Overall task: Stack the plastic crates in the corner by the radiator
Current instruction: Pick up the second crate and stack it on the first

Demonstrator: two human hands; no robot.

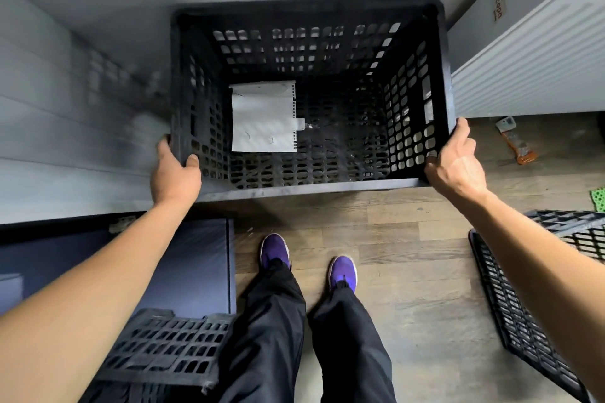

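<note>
A black perforated plastic crate (409, 127) stands open side up in the corner, between the grey panelled wall on its left and the white radiator (530, 62) on its right. A white sheet of paper (262, 118) lies on its floor. My left hand (175, 173) grips the crate's near left corner, thumb over the rim. Gripping the near right corner is my right hand (456, 163). Another black crate (163, 347) lies at the lower left by my leg, and a third black crate (523, 304) lies tilted on the floor at the right.
My feet in purple shoes (275, 249) stand on the wooden floor just behind the crate. A dark flat panel (183, 265) lies at the left. An orange and grey tool (520, 144) lies on the floor below the radiator. A green item (597, 196) shows at the right edge.
</note>
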